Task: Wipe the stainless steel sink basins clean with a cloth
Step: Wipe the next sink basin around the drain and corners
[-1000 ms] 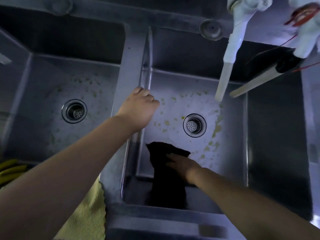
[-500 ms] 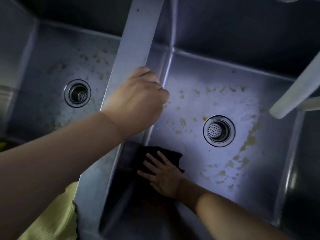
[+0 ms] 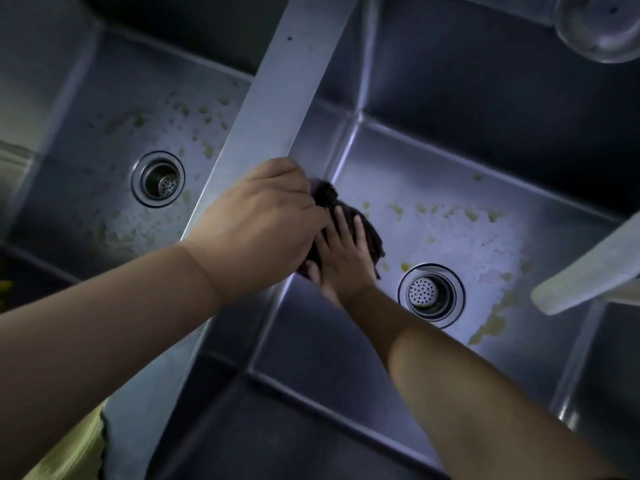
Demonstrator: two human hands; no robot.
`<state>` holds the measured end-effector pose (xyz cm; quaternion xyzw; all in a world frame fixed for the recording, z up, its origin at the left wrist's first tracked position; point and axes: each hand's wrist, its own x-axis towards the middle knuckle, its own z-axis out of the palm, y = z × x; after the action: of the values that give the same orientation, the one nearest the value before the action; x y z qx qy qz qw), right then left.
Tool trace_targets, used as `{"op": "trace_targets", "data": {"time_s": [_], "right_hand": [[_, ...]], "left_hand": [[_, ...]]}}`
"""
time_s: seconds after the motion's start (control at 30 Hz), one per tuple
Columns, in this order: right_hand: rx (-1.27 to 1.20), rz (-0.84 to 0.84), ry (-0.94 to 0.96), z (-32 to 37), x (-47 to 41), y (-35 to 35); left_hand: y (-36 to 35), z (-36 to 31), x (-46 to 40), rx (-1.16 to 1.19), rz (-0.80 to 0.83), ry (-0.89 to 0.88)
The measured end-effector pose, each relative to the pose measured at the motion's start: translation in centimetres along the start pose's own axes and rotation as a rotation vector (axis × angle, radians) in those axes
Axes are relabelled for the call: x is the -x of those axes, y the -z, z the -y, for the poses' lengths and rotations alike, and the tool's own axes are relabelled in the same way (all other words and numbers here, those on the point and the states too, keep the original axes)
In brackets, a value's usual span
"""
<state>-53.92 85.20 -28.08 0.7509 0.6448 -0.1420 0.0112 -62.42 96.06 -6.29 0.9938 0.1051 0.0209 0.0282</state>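
Note:
The stainless steel sink has two basins split by a flat divider. Yellowish stains speckle the floor of the right basin and of the left basin. A dark cloth lies on the right basin's floor, against the left wall. My right hand presses flat on it with straight, spread fingers, just left of the right drain. My left hand rests on the divider, its fingers curled over the edge above the cloth and hiding part of it.
The left drain sits in the middle of the left basin. A pale faucet spout reaches in from the right over the right basin. A round metal fitting is at the top right. Yellow fabric hangs at the bottom left.
My right hand has slid the cloth from the near left corner farther along the left wall, towards the back. My left hand stays on the divider. The view has moved closer.

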Motion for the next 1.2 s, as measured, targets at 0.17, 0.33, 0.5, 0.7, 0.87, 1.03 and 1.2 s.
{"op": "trace_targets", "data": {"time_s": [0.17, 0.33, 0.5, 0.7, 0.87, 1.03, 1.2], "right_hand": [[0.03, -0.071, -0.129, -3.6, -5.3, 1.7], [0.01, -0.133, -0.186, -7.9, -9.3, 3.5], [0.048, -0.15, -0.237, -11.4, -8.9, 3.5], [0.0, -0.129, -0.393, -9.5, -3.7, 2.0], [0.015, -0.087, -0.246, -5.5, 1.9, 0.3], [0.018, -0.038, -0.068, -0.8, 7.5, -1.7], [0.017, 0.048, 0.145, 2.4, 13.7, -3.3]], "left_hand": [[-0.3, 0.1, 0.0, 0.01, -0.037, -0.003], [-0.6, 0.5, 0.2, -0.029, -0.018, -0.006], [-0.7, 0.2, 0.1, -0.072, -0.001, -0.012], [-0.5, 0.1, 0.2, -0.107, 0.03, -0.012], [-0.1, 0.0, 0.0, -0.133, 0.053, -0.015], [0.0, -0.5, 0.1, -0.204, 0.078, -0.026], [0.3, -1.0, 0.4, -0.293, 0.164, -0.041]]}}
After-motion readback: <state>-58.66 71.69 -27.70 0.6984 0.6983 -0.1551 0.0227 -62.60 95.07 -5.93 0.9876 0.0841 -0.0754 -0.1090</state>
